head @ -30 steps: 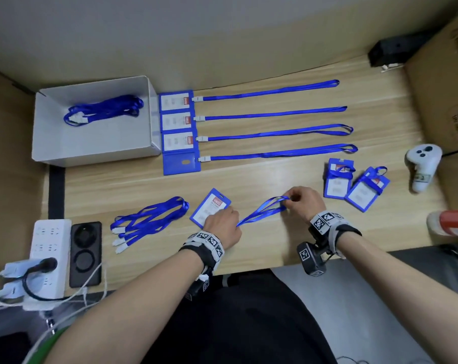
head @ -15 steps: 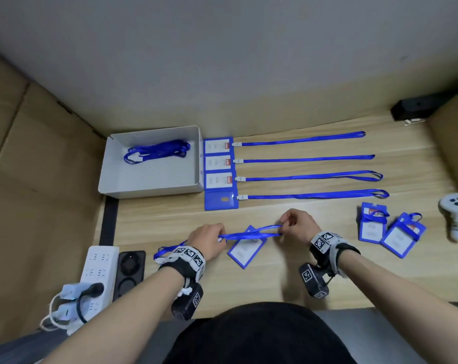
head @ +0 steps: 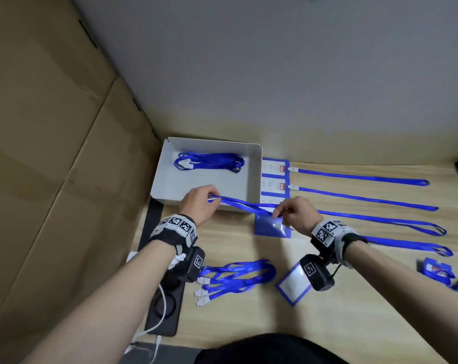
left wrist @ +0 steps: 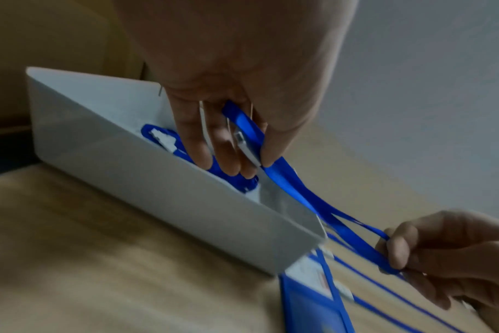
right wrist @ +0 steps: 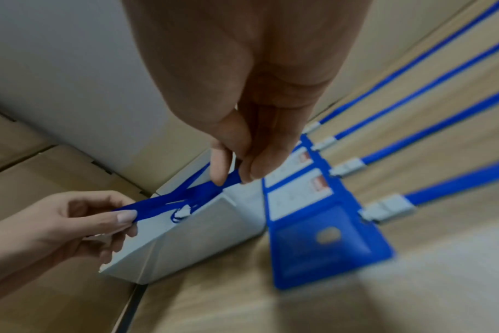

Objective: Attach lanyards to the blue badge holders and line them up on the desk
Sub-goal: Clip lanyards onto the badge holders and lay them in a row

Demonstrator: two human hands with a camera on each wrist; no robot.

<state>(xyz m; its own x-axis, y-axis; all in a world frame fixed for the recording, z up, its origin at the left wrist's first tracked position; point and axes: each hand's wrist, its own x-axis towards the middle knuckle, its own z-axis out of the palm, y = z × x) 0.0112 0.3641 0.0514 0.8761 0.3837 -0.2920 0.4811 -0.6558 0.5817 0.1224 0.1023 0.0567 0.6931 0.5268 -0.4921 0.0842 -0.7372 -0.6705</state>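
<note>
Stretching a lanyard above the box's near rim, both hands pinch it.

Left hand, right hand: fingertips pinched.

wood desk, white box at back left, four badge holders with lanyards lined up beside it, loose lanyard bundle, spare holder, black charger pad
</note>
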